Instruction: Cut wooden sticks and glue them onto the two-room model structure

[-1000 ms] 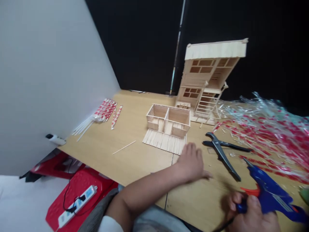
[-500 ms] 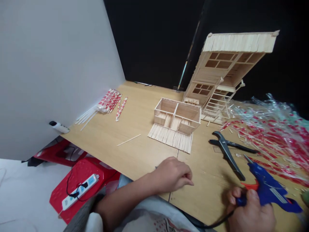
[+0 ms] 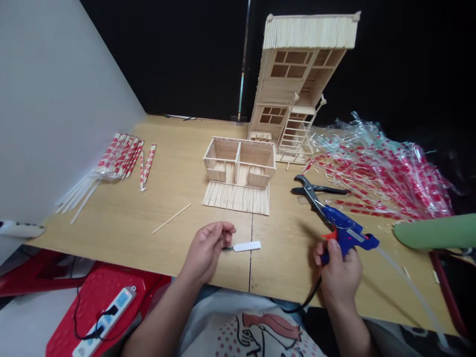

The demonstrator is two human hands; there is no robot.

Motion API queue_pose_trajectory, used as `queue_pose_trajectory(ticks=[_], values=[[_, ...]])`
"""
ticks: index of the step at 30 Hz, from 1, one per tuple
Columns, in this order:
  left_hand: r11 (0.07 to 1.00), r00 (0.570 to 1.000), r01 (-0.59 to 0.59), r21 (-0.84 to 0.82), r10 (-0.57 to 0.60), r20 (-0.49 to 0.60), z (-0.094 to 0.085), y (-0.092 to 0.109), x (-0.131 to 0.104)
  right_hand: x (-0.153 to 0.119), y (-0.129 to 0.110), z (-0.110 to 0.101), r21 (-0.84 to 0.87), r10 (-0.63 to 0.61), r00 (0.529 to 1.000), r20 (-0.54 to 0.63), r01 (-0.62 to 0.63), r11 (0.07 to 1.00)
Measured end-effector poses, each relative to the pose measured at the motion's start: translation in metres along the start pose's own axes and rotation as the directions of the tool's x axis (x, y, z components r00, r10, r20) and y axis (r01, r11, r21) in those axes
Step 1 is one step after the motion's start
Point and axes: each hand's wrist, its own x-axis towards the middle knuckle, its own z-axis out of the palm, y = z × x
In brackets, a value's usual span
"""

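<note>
My right hand grips the handle of a blue glue gun with an orange trigger. A long translucent glue stick trails from its back end. My left hand is above the table with its fingers curled in; whether anything is inside cannot be made out. By its fingertips lies a small tool with a white handle, its dark end partly behind the fingers. Farther forward, a small two-room stick model stands with a floor of sticks in front. One loose thin stick lies to the left.
Behind stands a tall stick house with a ladder. Black-handled pliers touch the area by the glue gun's nozzle. Torn wrappers heap at right, near a green cylinder. Wrapped chopsticks lie left; a power strip rests on a red stool.
The view has turned right. My left hand has shifted, uncovering the white-handled tool. My right hand still holds the glue gun, now farther up from the table's front edge.
</note>
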Motion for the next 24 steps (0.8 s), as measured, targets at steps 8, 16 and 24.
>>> queue_pose_trajectory(ticks=[8, 16, 24], values=[[0.934, 0.954, 0.241, -0.265, -0.177, 0.242, 0.034, 0.010, -0.004, -0.022, -0.034, 0.041, -0.198, 0.057, 0.982, 0.179, -0.021, 0.980], [0.876, 0.885, 0.398, -0.272, -0.288, 0.366, 0.044, 0.004, -0.007, -0.022, -0.058, 0.073, -0.212, -0.079, 0.927, 0.366, 0.165, 0.963], [0.849, 0.867, 0.433, -0.303, -0.300, 0.398, 0.046, -0.007, -0.009, -0.022, -0.030, 0.071, -0.264, -0.288, 0.916, 0.278, 0.361, 0.894]])
